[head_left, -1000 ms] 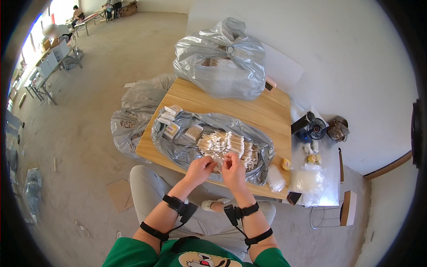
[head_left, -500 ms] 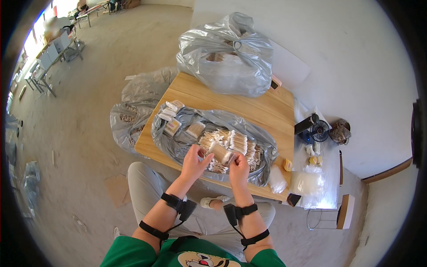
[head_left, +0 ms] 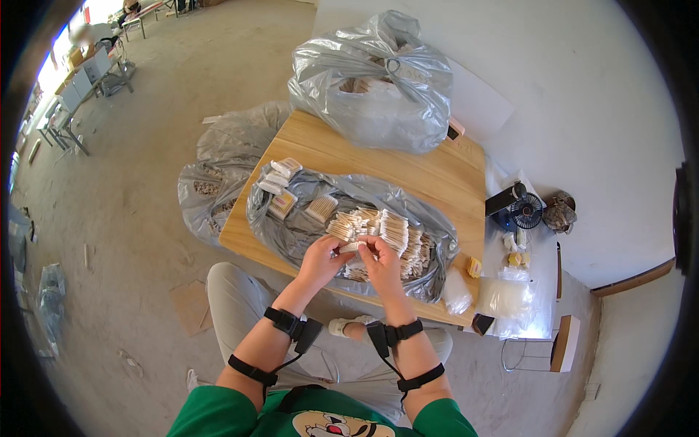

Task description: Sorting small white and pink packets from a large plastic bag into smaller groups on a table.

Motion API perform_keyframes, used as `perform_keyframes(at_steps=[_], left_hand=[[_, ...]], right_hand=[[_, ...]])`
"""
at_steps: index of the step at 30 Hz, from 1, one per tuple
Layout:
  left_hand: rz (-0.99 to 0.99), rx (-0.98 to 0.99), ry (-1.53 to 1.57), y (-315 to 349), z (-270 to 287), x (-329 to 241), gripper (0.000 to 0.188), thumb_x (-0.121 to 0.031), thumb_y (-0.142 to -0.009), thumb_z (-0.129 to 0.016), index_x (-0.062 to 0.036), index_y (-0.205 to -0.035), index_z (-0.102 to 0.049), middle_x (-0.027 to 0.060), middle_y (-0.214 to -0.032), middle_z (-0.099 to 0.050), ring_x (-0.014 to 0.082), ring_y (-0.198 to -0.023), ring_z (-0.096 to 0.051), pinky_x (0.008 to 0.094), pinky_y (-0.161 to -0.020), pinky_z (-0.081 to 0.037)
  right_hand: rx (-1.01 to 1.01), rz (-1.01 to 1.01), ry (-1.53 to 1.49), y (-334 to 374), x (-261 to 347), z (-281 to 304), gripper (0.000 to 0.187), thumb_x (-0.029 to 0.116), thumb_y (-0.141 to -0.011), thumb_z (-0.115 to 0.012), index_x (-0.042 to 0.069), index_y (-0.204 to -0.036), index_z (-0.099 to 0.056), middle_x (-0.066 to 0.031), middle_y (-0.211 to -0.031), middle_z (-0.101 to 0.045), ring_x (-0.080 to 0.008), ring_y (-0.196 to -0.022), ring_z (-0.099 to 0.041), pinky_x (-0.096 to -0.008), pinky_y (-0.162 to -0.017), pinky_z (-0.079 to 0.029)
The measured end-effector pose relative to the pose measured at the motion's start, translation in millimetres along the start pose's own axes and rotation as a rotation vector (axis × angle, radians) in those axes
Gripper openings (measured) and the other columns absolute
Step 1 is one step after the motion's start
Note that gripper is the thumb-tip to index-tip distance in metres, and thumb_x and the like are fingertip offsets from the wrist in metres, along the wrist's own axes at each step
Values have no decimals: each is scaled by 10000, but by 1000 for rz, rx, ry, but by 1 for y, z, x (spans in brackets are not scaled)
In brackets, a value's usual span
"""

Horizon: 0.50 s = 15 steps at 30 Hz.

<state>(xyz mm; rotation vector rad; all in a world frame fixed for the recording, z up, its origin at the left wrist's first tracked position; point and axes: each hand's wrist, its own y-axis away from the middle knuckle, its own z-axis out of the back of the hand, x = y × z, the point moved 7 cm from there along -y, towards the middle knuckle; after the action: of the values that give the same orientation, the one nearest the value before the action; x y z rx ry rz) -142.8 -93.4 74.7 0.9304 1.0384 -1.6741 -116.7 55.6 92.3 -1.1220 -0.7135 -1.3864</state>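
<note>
Between both hands is a small pack of cotton swabs [head_left: 352, 247], turned so that mainly its white end shows. My left hand [head_left: 319, 264] is closed on its left side, and my right hand [head_left: 382, 265] pinches its right side. Just beyond the fingers, loose bundles of cotton swabs [head_left: 393, 234] lie heaped in an opened grey plastic bag [head_left: 349, 182]. One separate bundle of swabs [head_left: 321, 208] lies left of the heap. Farther left in the bag are several packed swab packets [head_left: 282, 205], one with a yellow and purple label.
The bag lies on a wooden table [head_left: 451, 171]. Behind it stands a large full grey bag [head_left: 371, 109]. Clear plastic sleeves [head_left: 456, 291] and a yellow packet [head_left: 475, 267] lie at the right edge. A side table holds a black fan [head_left: 526, 211]. More bags [head_left: 211, 186] sit left on the floor.
The swab pack has been tipped, from its broad face showing to its white end. My right hand has moved left, closer to my left hand, with its fingers now over the pack.
</note>
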Motion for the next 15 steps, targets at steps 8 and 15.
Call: perform_keyframes(at_steps=[8,15], left_hand=[[404,21,831,8,-20,32,150,-129,-826,-655,-24,-930,-627,-14,-823,-604,49,-727,-514,211,-650,-413],[479,-136,987,9,-25,32,129,-149,-841,-638,-23,-863,-617,-18,-778,-593,44,-701,-503,184,-642,-385]], right_hand=[[-5,-289,-323,-1,-23,-16,85,95,-862,-602,13,-882,-589,-2,-796,-591,-52,-701,-496,-195,-659,-407],[-199,-362,-806,-3,-27,-25,86,101,-867,-597,27,-840,-561,-56,-811,-615,-102,-734,-550,-226,-699,-438]])
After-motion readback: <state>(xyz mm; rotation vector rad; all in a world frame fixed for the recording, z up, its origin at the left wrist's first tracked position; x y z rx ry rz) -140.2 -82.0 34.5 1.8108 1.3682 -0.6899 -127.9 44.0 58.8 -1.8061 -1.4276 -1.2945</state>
